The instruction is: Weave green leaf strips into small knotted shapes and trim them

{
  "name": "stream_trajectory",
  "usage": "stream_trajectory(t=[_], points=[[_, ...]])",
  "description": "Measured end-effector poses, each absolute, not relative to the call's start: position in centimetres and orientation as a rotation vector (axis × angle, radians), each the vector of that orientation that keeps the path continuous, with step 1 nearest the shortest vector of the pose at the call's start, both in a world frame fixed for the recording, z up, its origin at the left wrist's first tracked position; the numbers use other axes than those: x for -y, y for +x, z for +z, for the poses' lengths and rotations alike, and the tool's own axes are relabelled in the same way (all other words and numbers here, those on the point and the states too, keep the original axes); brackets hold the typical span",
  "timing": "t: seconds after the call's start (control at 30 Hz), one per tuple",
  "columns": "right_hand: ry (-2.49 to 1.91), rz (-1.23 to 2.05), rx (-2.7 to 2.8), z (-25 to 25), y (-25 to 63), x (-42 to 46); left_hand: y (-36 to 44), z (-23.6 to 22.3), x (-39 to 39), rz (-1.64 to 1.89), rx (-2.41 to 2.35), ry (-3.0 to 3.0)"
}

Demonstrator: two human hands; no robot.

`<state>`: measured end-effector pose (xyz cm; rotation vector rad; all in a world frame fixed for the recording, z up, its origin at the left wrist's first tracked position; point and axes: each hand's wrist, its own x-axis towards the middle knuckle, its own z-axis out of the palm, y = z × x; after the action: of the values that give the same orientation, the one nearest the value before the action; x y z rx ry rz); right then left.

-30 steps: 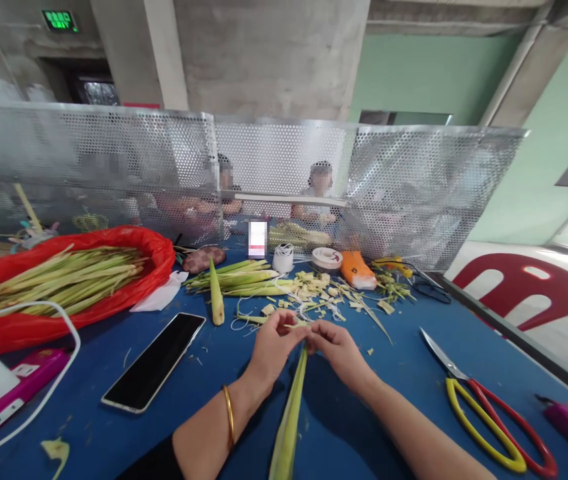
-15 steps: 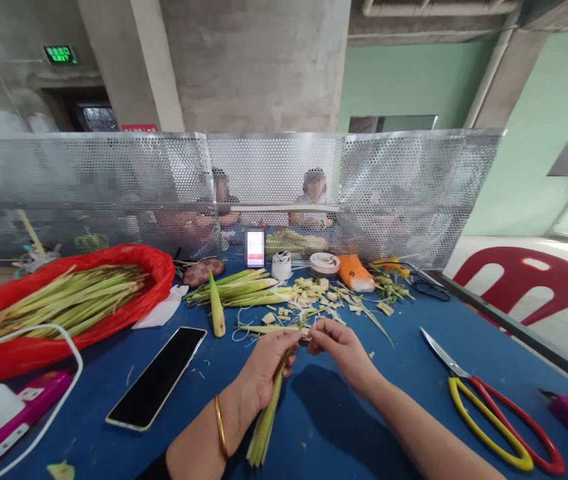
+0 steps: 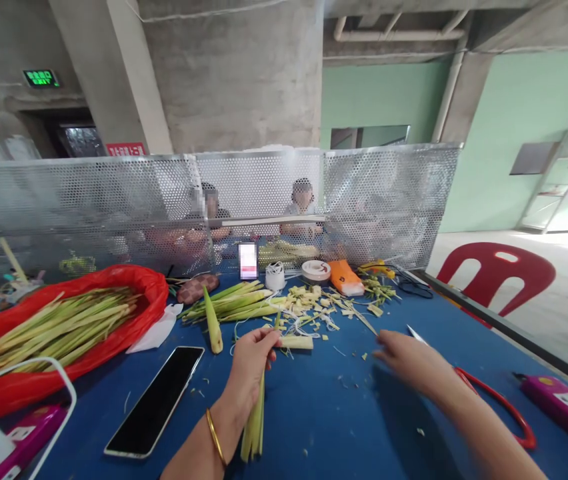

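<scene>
My left hand (image 3: 255, 360) is closed around a thin bundle of green plant strips (image 3: 254, 427), whose lower ends fan out toward me. A short pale stalk piece (image 3: 297, 343) sticks out to the right by its fingertips. Off to the right, my right hand (image 3: 407, 357) hovers over the table with fingers loosely apart, slightly blurred, and nothing seen in them. Under that arm lies a pair of scissors (image 3: 509, 403); the blade tip and red handle show, while the forearm hides the rest.
On the blue table (image 3: 334, 427) lie a phone (image 3: 157, 400), leafy stalks (image 3: 234, 300), scattered trimmings (image 3: 309, 300), a tape roll (image 3: 316, 271) and an orange packet (image 3: 347, 277). A red bag (image 3: 151, 287) of strips stands left. Behind a perforated screen (image 3: 389, 200) two people sit.
My right hand has left the strips and moved right, over the scissors. My left hand still grips the bundle, slightly further left in view. The whole view has shifted a little.
</scene>
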<state>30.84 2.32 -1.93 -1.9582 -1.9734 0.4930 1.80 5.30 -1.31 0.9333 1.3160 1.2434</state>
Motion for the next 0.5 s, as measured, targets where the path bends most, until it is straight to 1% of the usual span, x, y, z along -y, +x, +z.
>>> stream_trajectory(t=[0.07, 0.1, 0.13, 0.2, 0.27, 0.33, 0.5], points=[[-2.168, 0.252, 1.855, -3.6, 34.1, -0.2, 1.7, -1.2, -5.3, 1.27, -1.3, 0.911], [-2.308, 0.012, 1.844, -4.7, 35.5, 0.8, 1.8, -1.1, -5.2, 1.279, -1.291, 0.901], [-2.425, -0.161, 1.823, -5.8, 36.5, 1.7, 1.8, -1.0, -5.1, 1.284, -1.281, 0.891], [-2.418, -0.404, 1.897, -7.9, 37.9, 2.8, 1.9, -0.9, -4.9, 1.283, -1.263, 0.874], [-2.407, -0.542, 1.88, -9.1, 38.5, 3.3, 2.0, -0.7, -4.8, 1.274, -1.248, 0.856], [-2.45, -0.535, 1.83, -9.3, 38.7, 3.2, 2.0, -0.6, -4.7, 1.266, -1.236, 0.835], [-2.558, -0.135, 1.767, -7.5, 38.8, 2.2, 1.9, -0.4, -4.7, 1.258, -1.177, 0.795]])
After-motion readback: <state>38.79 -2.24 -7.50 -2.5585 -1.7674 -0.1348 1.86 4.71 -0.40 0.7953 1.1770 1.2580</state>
